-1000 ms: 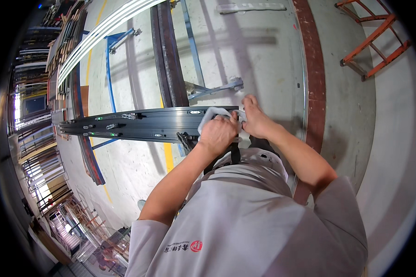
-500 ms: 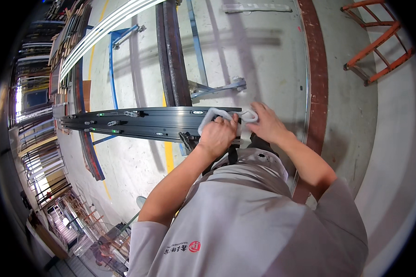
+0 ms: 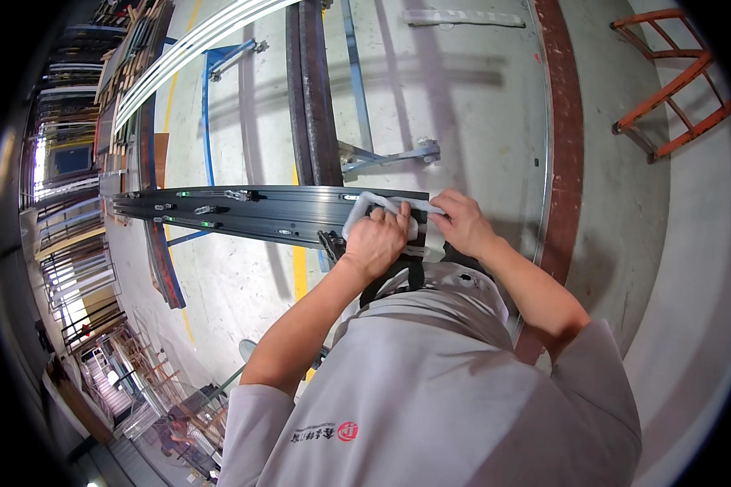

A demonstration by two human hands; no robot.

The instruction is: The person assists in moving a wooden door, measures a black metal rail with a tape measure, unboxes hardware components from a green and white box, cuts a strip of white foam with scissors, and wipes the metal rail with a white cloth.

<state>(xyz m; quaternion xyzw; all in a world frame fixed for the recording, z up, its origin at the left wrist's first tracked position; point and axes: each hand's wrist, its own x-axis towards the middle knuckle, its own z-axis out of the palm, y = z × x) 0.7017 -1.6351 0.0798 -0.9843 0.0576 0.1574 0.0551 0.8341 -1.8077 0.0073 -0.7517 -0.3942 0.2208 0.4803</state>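
Note:
A long dark metal profile (image 3: pixel 284 208) reaches from the left toward my body, with several small metal fittings along it. At its near end lies a soft white strip (image 3: pixel 353 217), bent into a loop; its exact material is hard to tell. My left hand (image 3: pixel 374 243) presses on the strip against the profile, its fingers curled over it. Just past the profile's end, my right hand (image 3: pixel 467 227) pinches the strip's free end between thumb and fingers. Part of the strip is hidden under my left hand.
A dark beam (image 3: pixel 313 105) of a blue-legged stand runs away from the profile. White bars (image 3: pixel 195 61) lie at the upper left. A wrapped white piece (image 3: pixel 463 18) rests on the floor. An orange ladder (image 3: pixel 678 130) stands at the right. Stock racks line the left.
The loose loop by my right hand has been drawn out into a straighter length. My right hand now pinches its end. My left hand stays on the strip.

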